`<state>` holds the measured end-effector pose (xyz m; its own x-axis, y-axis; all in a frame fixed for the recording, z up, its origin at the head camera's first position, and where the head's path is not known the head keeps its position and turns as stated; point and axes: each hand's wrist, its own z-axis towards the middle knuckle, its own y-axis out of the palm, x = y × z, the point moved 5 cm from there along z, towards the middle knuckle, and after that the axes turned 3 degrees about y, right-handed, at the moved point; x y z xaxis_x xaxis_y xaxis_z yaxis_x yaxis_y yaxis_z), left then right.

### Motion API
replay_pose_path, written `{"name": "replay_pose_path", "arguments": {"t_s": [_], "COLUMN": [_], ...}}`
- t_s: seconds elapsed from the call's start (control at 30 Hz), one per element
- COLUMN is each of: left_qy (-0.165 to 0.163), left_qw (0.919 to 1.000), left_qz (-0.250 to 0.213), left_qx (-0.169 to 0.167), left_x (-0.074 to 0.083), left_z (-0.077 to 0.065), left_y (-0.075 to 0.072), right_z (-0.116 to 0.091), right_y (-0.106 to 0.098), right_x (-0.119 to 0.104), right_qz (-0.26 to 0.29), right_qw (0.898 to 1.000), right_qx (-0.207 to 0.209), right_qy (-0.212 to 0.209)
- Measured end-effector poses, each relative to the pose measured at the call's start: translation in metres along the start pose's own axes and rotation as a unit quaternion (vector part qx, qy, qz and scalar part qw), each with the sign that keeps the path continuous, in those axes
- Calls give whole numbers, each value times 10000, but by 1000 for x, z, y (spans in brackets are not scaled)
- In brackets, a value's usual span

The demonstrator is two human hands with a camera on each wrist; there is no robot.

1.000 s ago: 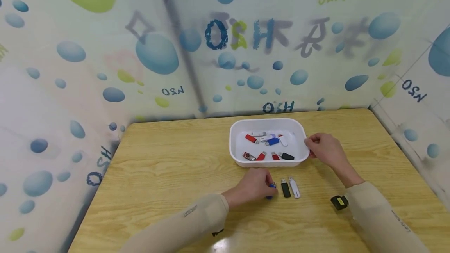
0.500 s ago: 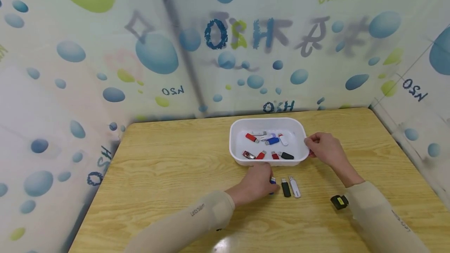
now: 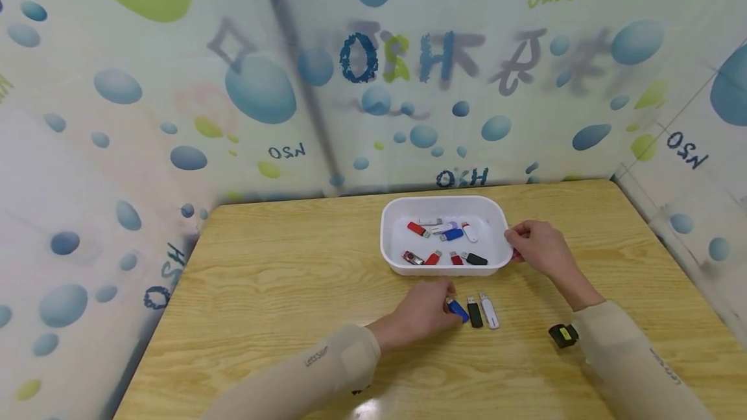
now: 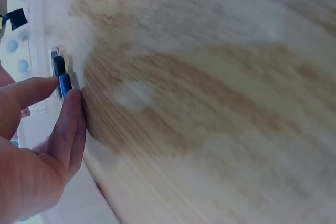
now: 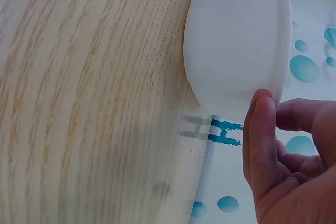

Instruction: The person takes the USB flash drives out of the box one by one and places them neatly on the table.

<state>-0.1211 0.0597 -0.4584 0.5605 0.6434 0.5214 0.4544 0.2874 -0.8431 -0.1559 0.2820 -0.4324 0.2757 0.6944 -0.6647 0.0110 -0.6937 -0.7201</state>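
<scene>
My left hand (image 3: pixel 428 308) holds a blue USB stick (image 3: pixel 458 311) by its thumb and fingertips, low over the table in front of the white tray (image 3: pixel 449 271). In the left wrist view, the blue stick (image 4: pixel 65 84) shows between the fingertips. Just right of it lie a black USB stick (image 3: pixel 474 314) and a white USB stick (image 3: pixel 489 311), side by side with connectors toward the tray. At the tray's right end my right hand (image 3: pixel 541 246) pinches the rim; in the right wrist view, thumb and fingers grip the tray's wall (image 5: pixel 236 40).
Inside the tray lie several USB sticks, among them a red one (image 3: pixel 417 230), a blue one (image 3: pixel 452 235) and a black one (image 3: pixel 476 258). The tray stands on a wooden table (image 3: pixel 280 264), with a patterned curtain (image 3: pixel 245 148) behind it.
The blue USB stick has turned from nearly straight to slanted, its lower end swinging right toward the black one. The left hand shifted forward, then back; the right hand has stayed on the rim.
</scene>
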Motion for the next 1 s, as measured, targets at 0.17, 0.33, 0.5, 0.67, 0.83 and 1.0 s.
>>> {"name": "replay_pose_path", "arguments": {"t_s": [0.17,0.33,0.5,0.67,0.83,1.0], "left_qy": [576,748,829,815,940,1042], "left_qw": [9967,9946,9917,9914,9904,9901], "left_qz": [563,725,963,970,948,889], "left_qx": [39,-34,-187,-327,-353,-294], "left_x": [4,5,9,10,10,10], "left_z": [1,1,1,0,0,-3], "left_y": [1,0,-1,-3,-3,-4], "right_z": [-1,-1,-1,0,-1,-1], "right_y": [0,0,0,0,0,1], "right_x": [0,-1,0,-1,-1,-1], "right_qz": [43,40,40,55,45,27], "right_qw": [10000,10000,10000,10000,10000,10000], "right_qx": [-23,-20,-18,-56,-67,-77], "right_qy": [-20,-19,-36,-26,-11,0]}}
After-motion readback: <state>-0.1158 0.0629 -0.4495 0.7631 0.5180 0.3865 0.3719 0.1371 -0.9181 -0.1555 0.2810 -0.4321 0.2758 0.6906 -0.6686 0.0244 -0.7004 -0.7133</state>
